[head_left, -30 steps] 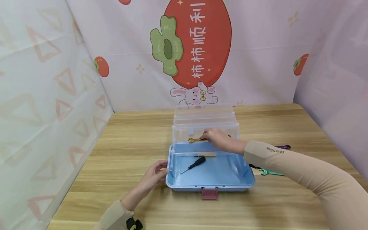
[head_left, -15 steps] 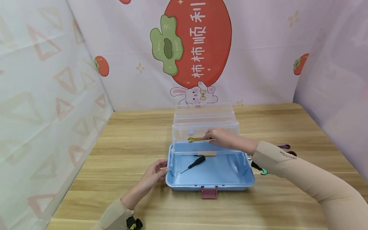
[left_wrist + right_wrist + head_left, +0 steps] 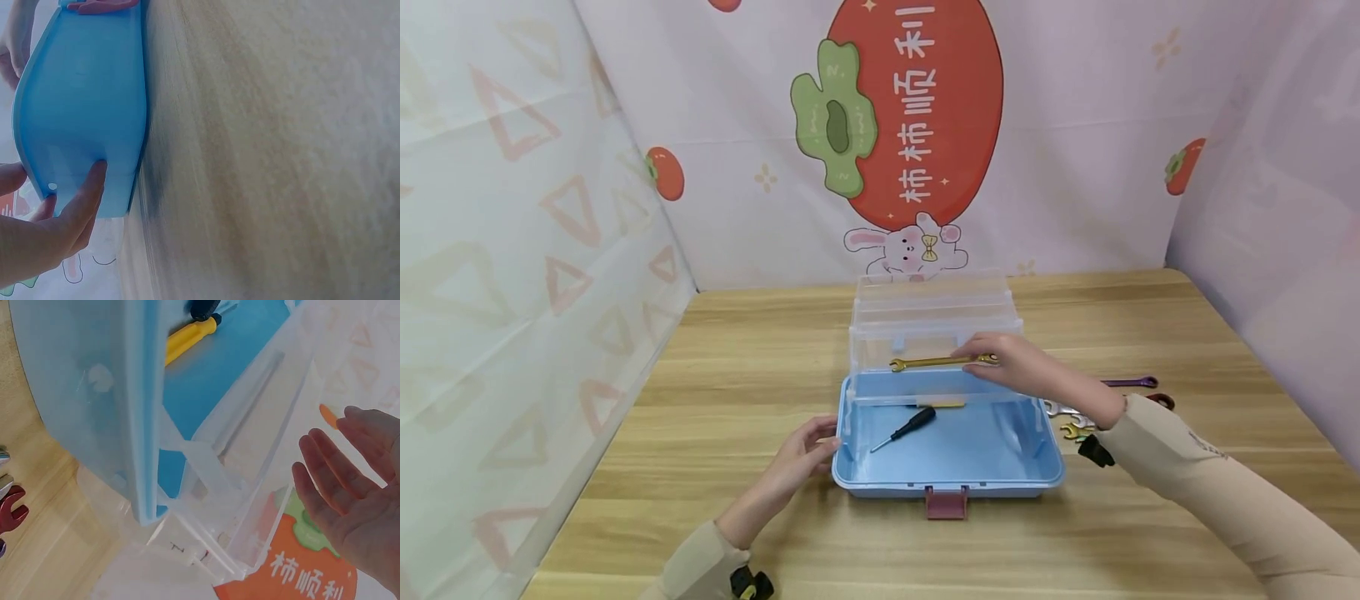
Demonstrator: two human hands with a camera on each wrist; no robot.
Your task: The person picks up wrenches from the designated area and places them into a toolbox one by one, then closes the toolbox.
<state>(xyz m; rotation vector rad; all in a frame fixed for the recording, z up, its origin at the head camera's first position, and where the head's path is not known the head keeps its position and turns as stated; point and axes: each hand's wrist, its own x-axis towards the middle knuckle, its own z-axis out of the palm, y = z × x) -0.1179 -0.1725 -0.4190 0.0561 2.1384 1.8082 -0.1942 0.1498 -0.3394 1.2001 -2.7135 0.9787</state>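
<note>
A blue toolbox (image 3: pixel 947 493) with a pink latch stands on the table, its clear tiered trays (image 3: pixel 936 329) raised at the back. My left hand (image 3: pixel 797 458) grips its left end; in the left wrist view the thumb is at the rim and the fingers lie against the outer wall. A gold double-ended wrench (image 3: pixel 925 362) lies level at the trays. Over its right end is my right hand (image 3: pixel 1015 362), fingers loose and apart, with nothing between them in the right wrist view. Inside the box lies a black-handled screwdriver (image 3: pixel 917 419); a yellow-handled screwdriver (image 3: pixel 187 340) is partly hidden under a tray.
To the right of the toolbox lie several wrenches, among them a purple wrench (image 3: pixel 1138 382), a red wrench (image 3: pixel 1162 401) and a gold one (image 3: pixel 1070 432). The right forearm hides part of them. A printed cloth backdrop (image 3: pixel 1075 167) borders the wooden table (image 3: pixel 737 358).
My right hand has drawn away to the right along the gold wrench, uncovering its length. More wrenches show beside the toolbox. The left hand stays at the box's left end.
</note>
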